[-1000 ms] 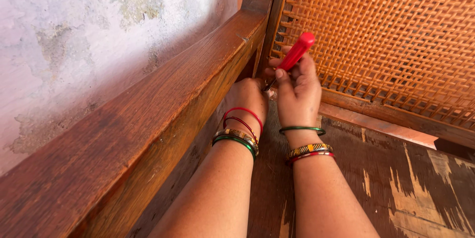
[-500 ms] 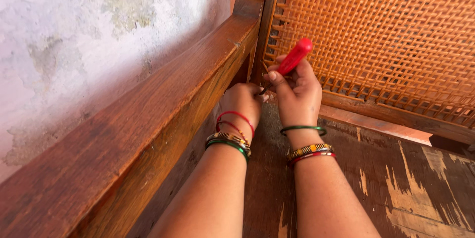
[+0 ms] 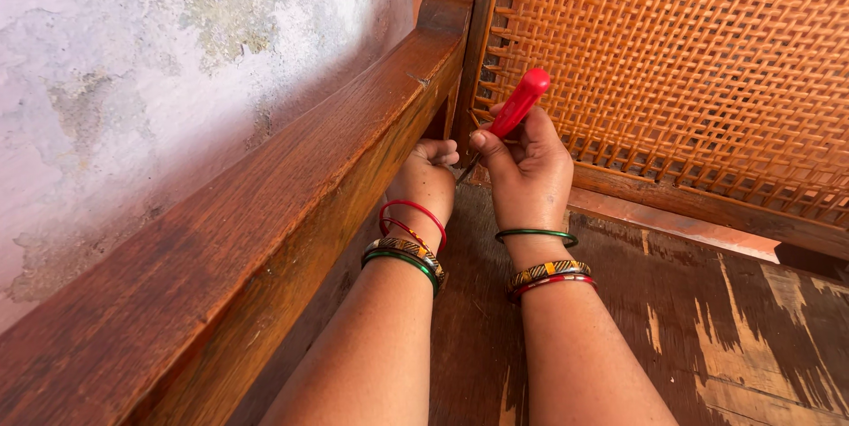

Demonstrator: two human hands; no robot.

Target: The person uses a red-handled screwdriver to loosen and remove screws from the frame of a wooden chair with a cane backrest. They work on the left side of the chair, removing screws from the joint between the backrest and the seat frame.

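The right hand is wrapped around a red-handled screwdriver, fingers curled tight about the lower part of the grip and the thumb pressed along it, so the handle sticks up and away at a slant. That slant makes sense: the dark metal shaft points down and to the left, into the tight corner where the wooden side rail meets the upright frame of the woven cane panel. The tip itself is hidden behind the knuckles, so I can't tell what it bears on.

The left hand sits just beside it, closed into a loose fist and tucked against the inner face of the rail, right at the spot the shaft is aimed at. It looks like it is steadying or pinching something small there, but whatever it holds, if anything, is out of sight. The two hands are nearly touching, which keeps the tool's point guided in a cramped nook.

Both wrists carry bangles, red, green and patterned ones, slid down towards the forearms and clear of the work. Below the arms lies a worn plywood base, its dark finish flaking to pale wood. To the left rises a plastered wall, patchy and peeling.
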